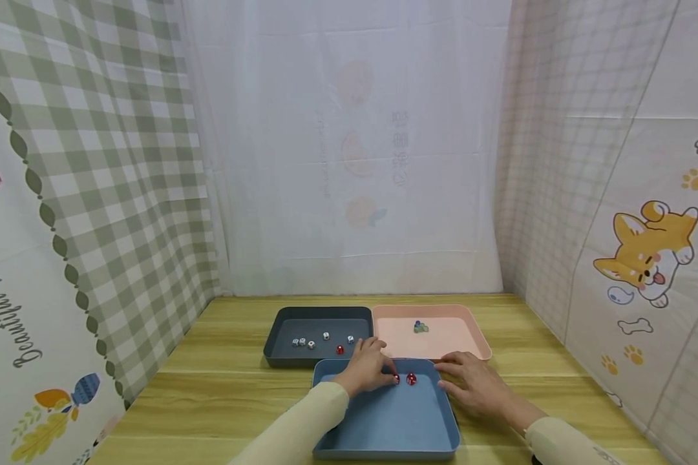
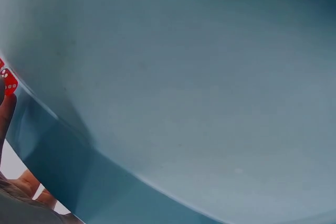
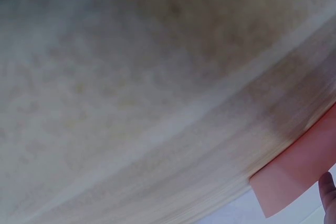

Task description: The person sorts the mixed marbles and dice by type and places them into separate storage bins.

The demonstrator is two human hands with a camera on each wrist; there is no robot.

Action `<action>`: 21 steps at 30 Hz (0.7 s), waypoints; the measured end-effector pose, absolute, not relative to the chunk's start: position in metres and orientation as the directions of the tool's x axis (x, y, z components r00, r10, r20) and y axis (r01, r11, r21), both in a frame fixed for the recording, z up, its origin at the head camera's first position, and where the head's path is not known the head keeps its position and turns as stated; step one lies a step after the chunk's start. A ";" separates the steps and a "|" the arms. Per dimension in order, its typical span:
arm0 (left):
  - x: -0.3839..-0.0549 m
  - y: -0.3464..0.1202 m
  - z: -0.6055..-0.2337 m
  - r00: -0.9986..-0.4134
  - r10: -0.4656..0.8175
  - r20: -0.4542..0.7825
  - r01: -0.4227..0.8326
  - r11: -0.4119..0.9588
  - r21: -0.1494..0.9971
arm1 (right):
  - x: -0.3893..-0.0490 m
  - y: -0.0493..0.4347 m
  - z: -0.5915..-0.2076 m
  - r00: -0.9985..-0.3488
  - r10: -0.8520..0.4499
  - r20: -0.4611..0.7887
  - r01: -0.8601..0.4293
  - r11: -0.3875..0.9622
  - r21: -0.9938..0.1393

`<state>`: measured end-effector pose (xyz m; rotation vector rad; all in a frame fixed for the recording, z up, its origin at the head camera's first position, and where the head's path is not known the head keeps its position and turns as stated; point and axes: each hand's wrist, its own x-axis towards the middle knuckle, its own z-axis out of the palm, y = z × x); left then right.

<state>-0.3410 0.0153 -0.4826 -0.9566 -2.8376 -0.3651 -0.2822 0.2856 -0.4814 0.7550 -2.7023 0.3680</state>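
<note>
My left hand (image 1: 366, 369) reaches into the blue tray (image 1: 404, 426) and pinches a red die (image 1: 396, 379) between thumb and finger. That red die (image 2: 9, 81) also shows at the left edge of the left wrist view, partly hidden by a finger. Just right of it, another red die (image 1: 411, 379) lies on the tray floor. My right hand (image 1: 475, 381) is at the blue tray's upper right corner, its fingers loosely extended by the rim; whether they touch it I cannot tell.
Behind on the left, a dark tray (image 1: 285, 323) holds several white dice (image 1: 311, 345) and one red die (image 1: 340, 349). Beside it stands a pink tray (image 1: 456, 329) with a small cluster of green and blue pieces (image 1: 421, 327). Fabric curtains (image 1: 355, 148) enclose the wooden table (image 1: 209, 387).
</note>
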 end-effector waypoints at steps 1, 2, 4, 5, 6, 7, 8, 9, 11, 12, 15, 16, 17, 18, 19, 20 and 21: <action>-0.341 0.015 -0.483 -0.791 0.580 0.196 0.610 0.770 0.187 | -0.282 0.285 -0.481 -0.814 -0.456 0.360 -0.536 0.828 -0.163; -0.341 0.015 -0.482 -0.790 0.580 0.198 0.611 0.770 0.185 | -0.282 0.285 -0.481 -0.815 -0.455 0.358 -0.535 0.828 -0.165; -0.341 0.015 -0.483 -0.791 0.578 0.198 0.610 0.771 0.186 | -0.282 0.285 -0.482 -0.815 -0.455 0.358 -0.536 0.827 -0.168; -0.341 0.015 -0.483 -0.792 0.577 0.199 0.609 0.770 0.190 | -0.282 0.285 -0.482 -0.816 -0.455 0.358 -0.535 0.828 -0.168; -0.341 0.015 -0.483 -0.793 0.576 0.199 0.608 0.770 0.193 | -0.282 0.285 -0.483 -0.813 -0.456 0.361 -0.537 0.827 -0.166; -0.341 0.015 -0.483 -0.795 0.573 0.199 0.605 0.770 0.200 | -0.282 0.286 -0.483 -0.812 -0.457 0.364 -0.539 0.826 -0.163; -0.341 0.015 -0.483 -0.797 0.571 0.198 0.604 0.770 0.207 | -0.282 0.286 -0.484 -0.811 -0.456 0.366 -0.538 0.828 -0.161; -0.342 0.015 -0.483 -0.798 0.569 0.198 0.602 0.769 0.214 | -0.283 0.286 -0.484 -0.809 -0.457 0.370 -0.539 0.827 -0.158; -0.343 0.015 -0.482 -0.797 0.569 0.202 0.604 0.765 0.225 | -0.283 0.286 -0.485 -0.809 -0.454 0.373 -0.538 0.828 -0.157; -0.343 0.015 -0.481 -0.796 0.570 0.205 0.605 0.763 0.228 | -0.283 0.286 -0.485 -0.808 -0.454 0.376 -0.539 0.827 -0.160; -0.345 0.013 -0.476 -0.791 0.571 0.219 0.611 0.759 0.227 | -0.283 0.286 -0.485 -0.800 -0.460 0.384 -0.546 0.825 -0.149; -0.345 0.013 -0.474 -0.792 0.569 0.220 0.609 0.759 0.230 | -0.283 0.286 -0.485 -0.799 -0.462 0.386 -0.548 0.823 -0.148; -0.346 0.012 -0.472 -0.795 0.566 0.220 0.606 0.760 0.236 | -0.283 0.286 -0.485 -0.796 -0.464 0.388 -0.550 0.822 -0.147; -0.346 0.011 -0.470 -0.797 0.562 0.219 0.603 0.762 0.238 | -0.283 0.286 -0.484 -0.794 -0.466 0.390 -0.552 0.821 -0.143; -0.347 0.010 -0.469 -0.799 0.559 0.224 0.601 0.763 0.239 | -0.283 0.286 -0.484 -0.793 -0.468 0.390 -0.553 0.822 -0.138; -0.348 0.009 -0.467 -0.802 0.554 0.224 0.596 0.764 0.245 | -0.283 0.286 -0.484 -0.794 -0.467 0.389 -0.552 0.822 -0.139; -0.349 0.008 -0.466 -0.805 0.549 0.223 0.592 0.766 0.252 | -0.283 0.286 -0.484 -0.794 -0.467 0.389 -0.551 0.822 -0.139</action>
